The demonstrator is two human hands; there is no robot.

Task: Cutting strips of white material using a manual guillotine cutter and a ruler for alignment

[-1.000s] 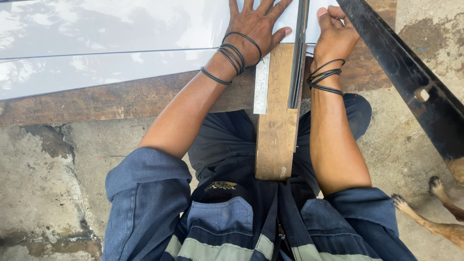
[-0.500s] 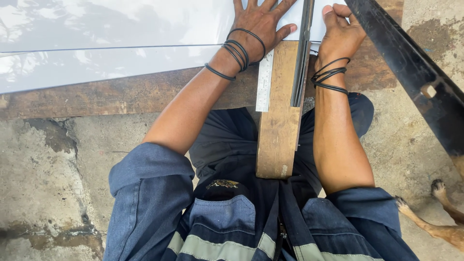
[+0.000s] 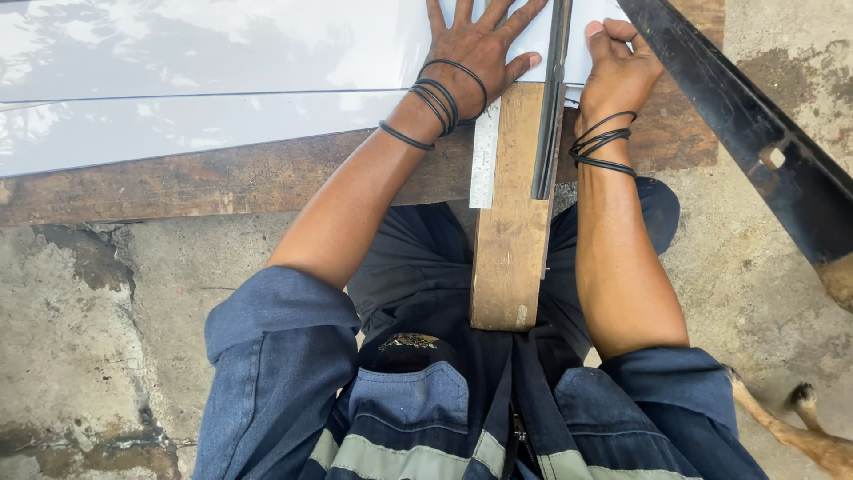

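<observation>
A worker in blue coveralls (image 3: 267, 373) bent over a white sheet (image 3: 195, 80) that lay across a worn wooden bench (image 3: 222, 182) set on a cracked concrete floor (image 3: 80, 338). The left hand (image 3: 480, 49) lay flat with fingers spread wide, gripping nothing, pressing the sheet down near the bench's near edge. Just beside it a wooden straightedge (image 3: 511, 231) ran out over that edge toward the worker's lap, with a steel ruler (image 3: 485, 151) along its left side and a dark metal bar (image 3: 553, 98) resting on top. The right hand (image 3: 617, 67) was curled, thumb up, against the right side of that bar; whether it gripped the bar or a small tool could not be told. Black cords (image 3: 444, 98) circled both wrists. A long black metal beam (image 3: 755, 142) slanted along the bench's right end, and an animal's legs (image 3: 800, 427) showed at the lower right. By the look of it, the step in hand was lining up or scoring a straight cut; the next move would call for steady downward pressure from the left hand so the guide did not slip.
</observation>
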